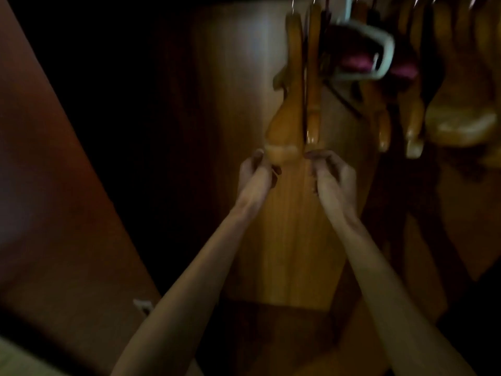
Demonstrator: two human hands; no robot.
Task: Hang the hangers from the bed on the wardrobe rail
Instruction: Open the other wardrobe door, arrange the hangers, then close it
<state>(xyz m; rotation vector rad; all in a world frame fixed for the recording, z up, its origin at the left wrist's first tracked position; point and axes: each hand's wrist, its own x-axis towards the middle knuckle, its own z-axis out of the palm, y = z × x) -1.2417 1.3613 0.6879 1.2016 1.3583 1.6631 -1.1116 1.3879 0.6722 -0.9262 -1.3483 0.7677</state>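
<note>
Forearms: both reach up and forward from the bottom of the view into the dark wardrobe, bare to the elbow.
Left hand (254, 169): fingers curled up at the lower end of the nearest wooden hanger (287, 115); they look to be pinching its rounded tip, though blur keeps the contact from being certain.
Right hand (334, 173): fingers loosely curled just under the tip of the second wooden hanger (314, 85), close to it; it seems to hold nothing, and I cannot tell whether it touches.
Task's thing: the two hangers hang side by side, seen end-on, with their hooks going up out of sight at the top edge; the rail itself is not clearly visible.
Handling: stiff, smooth varnished wood, probably light for its bulk and a little slippery at the rounded ends; it will swing freely from its hook. The shoulder ends give a sure hold for steadying; the neck under the hook is the better place for lifting on or off.
Step in hand: judged as settling or spacing hangers already hooked.
Further hangers (461, 112): more wooden ones crowd to the right, with a pale plastic hanger (379, 50) and something dark red among them.
Back panel (244, 90): pale wood grain behind everything.
</note>
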